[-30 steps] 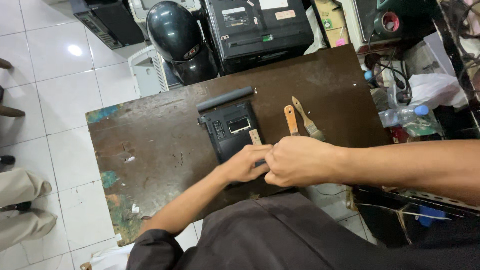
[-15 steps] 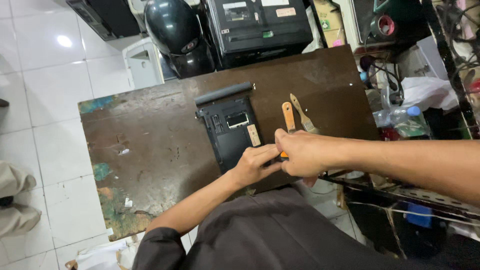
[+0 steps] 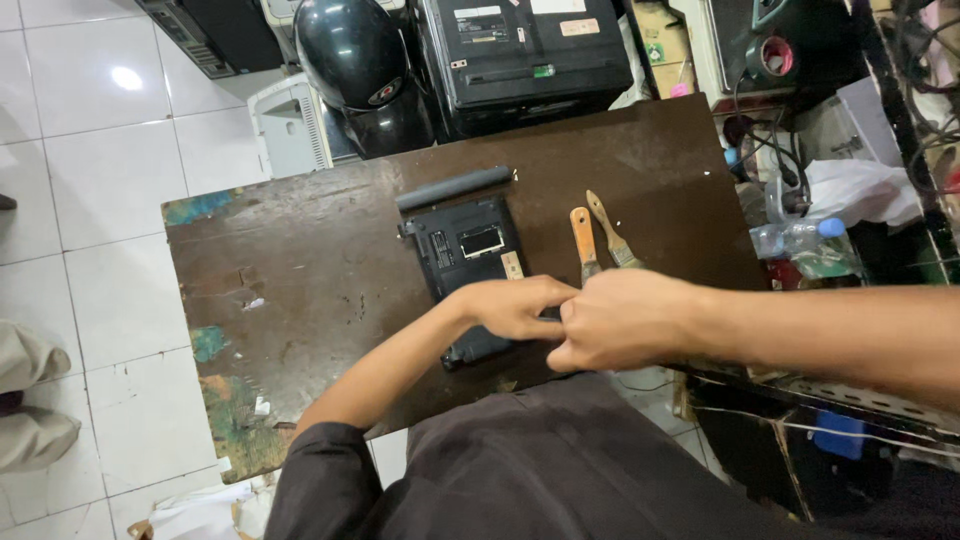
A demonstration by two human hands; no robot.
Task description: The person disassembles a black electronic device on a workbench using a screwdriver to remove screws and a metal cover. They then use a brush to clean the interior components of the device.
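**Asker:** What sits in front of the person?

**Describer:** A worn dark brown table (image 3: 330,290) with patches of chipped teal paint along its left edge. Near its middle lies a black rectangular device (image 3: 465,250), flat, with its underside up and a small open window in its casing. A dark grey cylinder (image 3: 455,187) lies along the device's far end, touching it or just beside it.

**Asker:** Where are the hands?

**Describer:** Both meet at the near end of the device. The left hand (image 3: 515,305) comes in from the lower left, fingers curled and resting on the device's near edge. The right hand (image 3: 625,320) comes in from the right, closed into a loose fist, its knuckles touching the left fingertips. Whether either hand pinches something small cannot be told; the fingers hide that spot.

**Asker:** Anything else on the table?

**Describer:** Two paintbrushes lie just right of the device: one with an orange wooden handle (image 3: 582,240), one with a paler handle (image 3: 612,230), set side by side. Beyond the table's far edge sit a black helmet (image 3: 350,50) and a black printer (image 3: 525,50). A plastic bottle with a blue cap (image 3: 795,238) lies off to the right.
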